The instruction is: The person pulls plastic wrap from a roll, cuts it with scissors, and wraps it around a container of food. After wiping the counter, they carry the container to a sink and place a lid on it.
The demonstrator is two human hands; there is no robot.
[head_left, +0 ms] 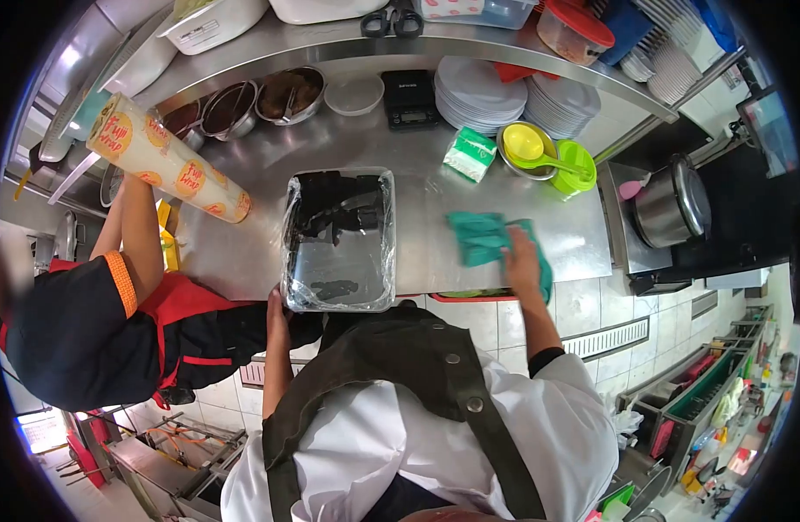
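Observation:
Under my right hand [524,261] lies a green cloth [480,239] on the steel counter, its lower part hanging near the front edge. The fingers press on it and look slightly blurred. My left hand [276,306] is at the near left corner of a rectangular tray [389,235]; its fingers are partly hidden against the tray's side. Clear plastic film covers the tray, with dark patches showing beneath. To the left, a co-worker holds a large roll of printed wrap [169,158] above the counter.
Along the back stand pots [230,111], a black scale [410,100], stacked white plates [478,96], a green-and-white packet [470,155] and a bowl with a yellow cup [524,141]. A shelf [330,48] overhangs them. A large pot [670,202] is at right.

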